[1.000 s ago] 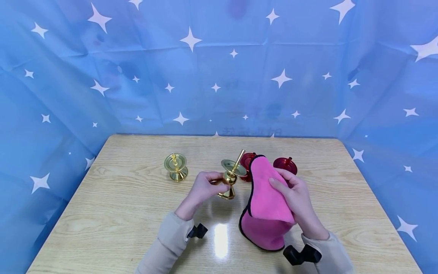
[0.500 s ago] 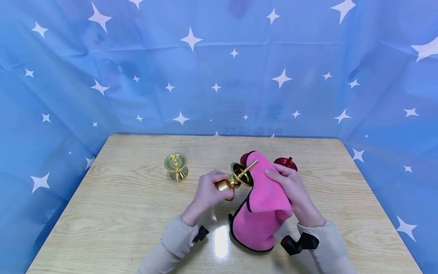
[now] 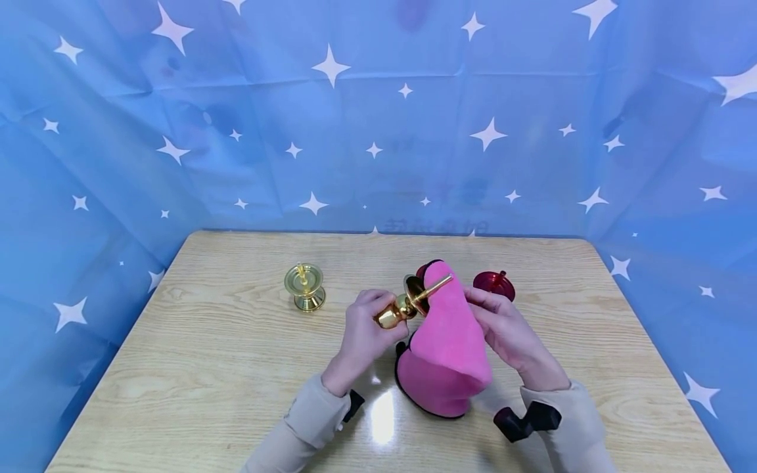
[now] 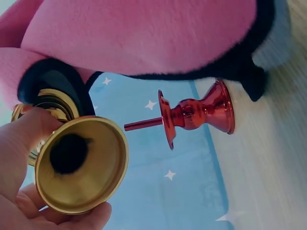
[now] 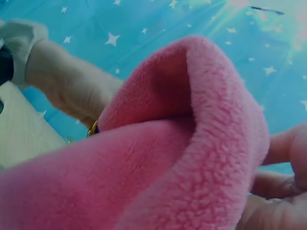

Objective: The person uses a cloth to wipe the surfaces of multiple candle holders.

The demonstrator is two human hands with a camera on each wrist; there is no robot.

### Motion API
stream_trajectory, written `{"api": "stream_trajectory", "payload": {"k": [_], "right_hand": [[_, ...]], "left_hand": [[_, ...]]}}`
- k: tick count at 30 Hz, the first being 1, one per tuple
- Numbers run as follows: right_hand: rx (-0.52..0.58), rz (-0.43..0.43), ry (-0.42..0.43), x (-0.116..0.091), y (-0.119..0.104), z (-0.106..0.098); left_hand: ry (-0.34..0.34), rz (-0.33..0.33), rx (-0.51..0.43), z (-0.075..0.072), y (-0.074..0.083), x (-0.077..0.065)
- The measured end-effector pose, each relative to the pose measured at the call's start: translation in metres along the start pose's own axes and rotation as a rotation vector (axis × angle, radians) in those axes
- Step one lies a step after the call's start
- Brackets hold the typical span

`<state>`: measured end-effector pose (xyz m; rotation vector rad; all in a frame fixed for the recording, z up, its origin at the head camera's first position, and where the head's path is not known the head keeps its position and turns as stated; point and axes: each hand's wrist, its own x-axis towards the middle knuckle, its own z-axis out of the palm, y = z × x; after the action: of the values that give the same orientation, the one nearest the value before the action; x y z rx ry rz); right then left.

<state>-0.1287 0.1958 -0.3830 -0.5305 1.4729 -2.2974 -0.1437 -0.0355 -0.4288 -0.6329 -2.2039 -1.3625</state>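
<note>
Pale sleeves (image 3: 313,414), apparently beige, black wrist cameras (image 3: 542,416)

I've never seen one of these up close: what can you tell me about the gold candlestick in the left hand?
The candlestick is shiny gold and looks metallic. It has a flared foot, hollow underneath with a dark patch inside, a rounded stem, a round dish and a thin rod. It is held tilted off the table, rod pointing up and to the right. The left hand grips its lower part. The pink cloth is close against the dish; exact contact is hard to tell.
</note>
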Motion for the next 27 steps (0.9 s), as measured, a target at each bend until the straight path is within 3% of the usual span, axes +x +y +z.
{"api": "stream_trajectory", "payload": {"k": [3,9,11,14,18,23,27], "right_hand": [[-0.134,0.004,0.120,0.001,0.004,0.002],[-0.551,-0.045,0.457,0.010,0.013,0.018],[-0.603,-0.085,0.513,0.011,0.015,0.022],[-0.598,-0.154,0.574,0.012,0.019,0.028],[-0.491,-0.220,0.631,0.015,0.025,0.035],[-0.365,-0.194,0.703,0.018,0.028,0.040],[-0.356,-0.155,0.731,0.018,0.024,0.039]], "left_hand": [[0.031,0.065,0.054,0.000,0.003,0.000],[0.110,0.195,0.162,0.002,0.010,0.001],[0.137,0.235,0.195,0.002,0.012,0.001],[0.169,0.283,0.259,0.002,0.016,0.001],[0.192,0.329,0.333,0.003,0.019,-0.001],[0.177,0.351,0.367,0.002,0.021,-0.003],[0.157,0.340,0.332,0.003,0.020,-0.001]]}}
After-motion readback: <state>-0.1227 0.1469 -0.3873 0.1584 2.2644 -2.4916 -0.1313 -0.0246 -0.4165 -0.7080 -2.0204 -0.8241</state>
